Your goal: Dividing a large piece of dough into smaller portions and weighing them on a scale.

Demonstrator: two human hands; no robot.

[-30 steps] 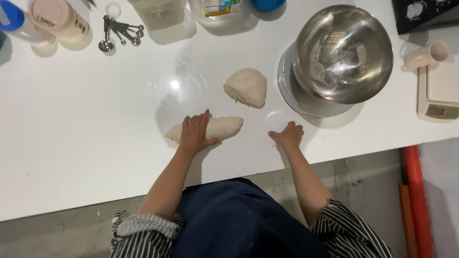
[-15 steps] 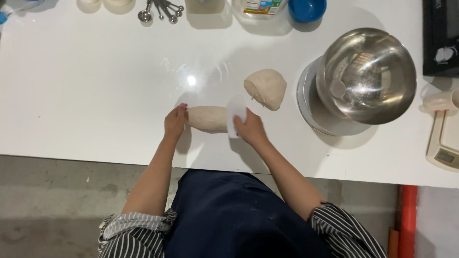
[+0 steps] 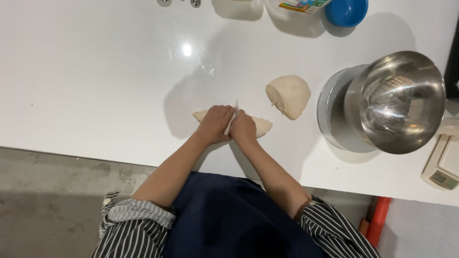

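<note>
Right hand [image 3: 243,129] pressing scraper [image 3: 231,119], pale dough log [image 3: 260,125]

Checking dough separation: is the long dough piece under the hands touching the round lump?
Apart. The head view shows bare white counter between the long dough piece and the round lump.

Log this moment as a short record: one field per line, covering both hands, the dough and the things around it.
surface: white table
left hand: left hand pressed on the elongated dough piece
right hand: right hand on the same piece, holding a thin white scraper edge-down between the hands
second dough: rounded dough lump, apart, untouched
bowl: steel mixing bowl, tilted, to the right of the dough
scale: small kitchen scale at the table's right edge
far edge: blue lid, partly out of view
</note>
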